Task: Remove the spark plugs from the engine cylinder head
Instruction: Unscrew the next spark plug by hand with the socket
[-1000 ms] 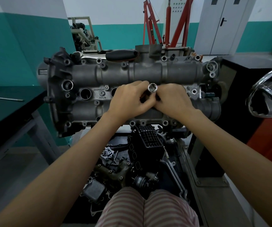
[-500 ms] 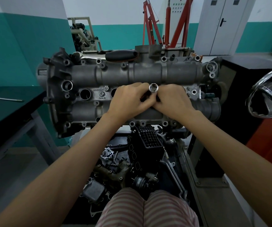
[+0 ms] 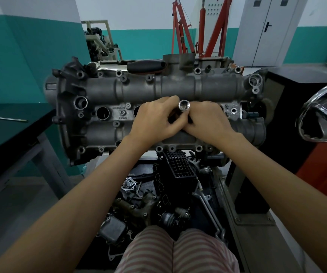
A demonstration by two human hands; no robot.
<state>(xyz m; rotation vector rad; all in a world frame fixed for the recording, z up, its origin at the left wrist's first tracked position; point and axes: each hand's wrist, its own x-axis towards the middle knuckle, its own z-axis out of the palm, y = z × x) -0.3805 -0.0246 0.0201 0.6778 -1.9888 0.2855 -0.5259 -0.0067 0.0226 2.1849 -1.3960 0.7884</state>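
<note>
Spark plugs: none visible; presumably down the wells of the grey cast-aluminium cylinder head [image 3: 158, 91]. Our left hand [image 3: 154, 123] and right hand [image 3: 208, 123] curl fingers round a chrome socket [image 3: 184, 105] mid-head; tilted, we risk it slipping.

Two hands [image 3: 154, 120] – one socket [image 3: 184, 105] – one cylinder head [image 3: 158, 89].

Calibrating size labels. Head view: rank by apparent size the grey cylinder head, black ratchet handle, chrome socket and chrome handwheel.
1. Grey cast-metal cylinder head, by far the largest.
2. Chrome handwheel, cropped by the frame edge, so its full extent is unsure.
3. Black ratchet handle.
4. Chrome socket, only its open end showing between the hands.
</note>
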